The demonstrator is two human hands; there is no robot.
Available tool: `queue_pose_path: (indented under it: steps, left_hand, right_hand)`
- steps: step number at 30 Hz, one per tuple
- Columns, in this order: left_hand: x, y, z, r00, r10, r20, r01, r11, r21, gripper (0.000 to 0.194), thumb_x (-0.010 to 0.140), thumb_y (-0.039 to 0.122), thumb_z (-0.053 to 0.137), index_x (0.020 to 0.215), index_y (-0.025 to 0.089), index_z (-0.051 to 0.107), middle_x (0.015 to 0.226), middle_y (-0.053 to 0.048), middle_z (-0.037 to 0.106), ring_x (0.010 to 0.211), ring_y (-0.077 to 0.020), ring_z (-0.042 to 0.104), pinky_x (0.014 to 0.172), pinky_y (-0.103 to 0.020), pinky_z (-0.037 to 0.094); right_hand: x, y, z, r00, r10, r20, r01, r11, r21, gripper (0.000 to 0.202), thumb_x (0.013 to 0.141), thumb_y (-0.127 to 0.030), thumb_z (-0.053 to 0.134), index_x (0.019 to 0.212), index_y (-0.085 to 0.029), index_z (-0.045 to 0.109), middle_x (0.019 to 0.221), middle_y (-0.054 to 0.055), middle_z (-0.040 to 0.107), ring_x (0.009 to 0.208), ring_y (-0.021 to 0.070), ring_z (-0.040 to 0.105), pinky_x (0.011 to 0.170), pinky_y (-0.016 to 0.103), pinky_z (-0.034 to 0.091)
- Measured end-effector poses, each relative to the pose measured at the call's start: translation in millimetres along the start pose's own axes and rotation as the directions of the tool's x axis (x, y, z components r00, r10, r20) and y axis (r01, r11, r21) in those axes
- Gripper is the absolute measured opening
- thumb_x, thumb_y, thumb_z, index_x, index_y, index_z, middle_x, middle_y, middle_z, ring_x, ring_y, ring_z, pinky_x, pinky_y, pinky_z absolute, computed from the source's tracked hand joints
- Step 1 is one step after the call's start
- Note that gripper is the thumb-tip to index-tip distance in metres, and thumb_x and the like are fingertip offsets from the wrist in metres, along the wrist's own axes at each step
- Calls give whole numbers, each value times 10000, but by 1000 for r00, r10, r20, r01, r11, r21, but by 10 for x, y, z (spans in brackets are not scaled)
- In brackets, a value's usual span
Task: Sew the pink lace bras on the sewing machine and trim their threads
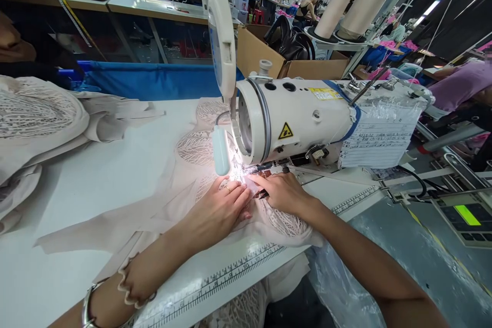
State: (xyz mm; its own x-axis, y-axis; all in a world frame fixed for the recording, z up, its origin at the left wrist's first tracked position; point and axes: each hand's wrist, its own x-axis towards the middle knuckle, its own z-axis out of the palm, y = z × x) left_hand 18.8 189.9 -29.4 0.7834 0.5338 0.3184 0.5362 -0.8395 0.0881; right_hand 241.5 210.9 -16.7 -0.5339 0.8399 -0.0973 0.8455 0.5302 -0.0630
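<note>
Beige lace-patterned fabric (161, 210) lies under the head of a white sewing machine (300, 113), lit by a small lamp (220, 151). My left hand (219, 207) rests on this fabric left of the needle area, its fingers close together and pressing the cloth. Right of the needle, my right hand (282, 192) is closed around a small dark tool (263, 194), perhaps snips, with its index finger reaching to the fabric. The exact stitching point is washed out by the lamp's glare.
A stack of similar fabric pieces (38, 113) lies at the left of the white table (92, 184). Behind the machine is a cardboard box (257, 48) with black material. Thread cones (334, 10) stand behind right. A control panel (467, 218) is at right. Other people sit farther back.
</note>
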Motion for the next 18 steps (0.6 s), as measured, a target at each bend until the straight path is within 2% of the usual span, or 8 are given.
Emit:
queue_pose_path:
  steps: [5,9,14,18]
  left_hand:
    - [-13,-16,-10,998,-53,21,53,998,21,382,1058,345,335,1109,138,652,1117,-129,698,1104,-314,590,971,-508,318]
    - [-22,-28,3,996,-78,33,78,997,0,416,1053,395,352,1071,136,678,1186,-140,672,1152,-331,568,950,-498,327]
    - [-39,-52,16,997,-73,19,72,997,35,467,1068,384,288,1284,93,584,1243,-177,666,1206,-338,561,1018,-536,273]
    - [-36,-72,24,996,-91,21,90,995,52,395,1061,344,317,1222,138,613,1256,-164,663,1231,-344,549,1020,-549,277]
  right_hand:
    - [6,47,44,997,-48,-56,49,998,33,481,838,-133,532,1272,-271,684,876,35,786,829,199,684,617,270,342]
    - [23,63,-4,1000,-3,7,3,1000,18,588,817,-123,523,1376,-288,607,928,29,784,805,206,679,581,273,327]
    - [26,89,-44,998,-54,29,52,996,69,595,807,-56,517,1335,-304,637,937,24,778,829,181,668,643,249,382]
    - [34,123,-18,996,-85,-7,86,991,100,543,812,-42,533,1275,-284,679,973,26,775,855,171,659,706,246,403]
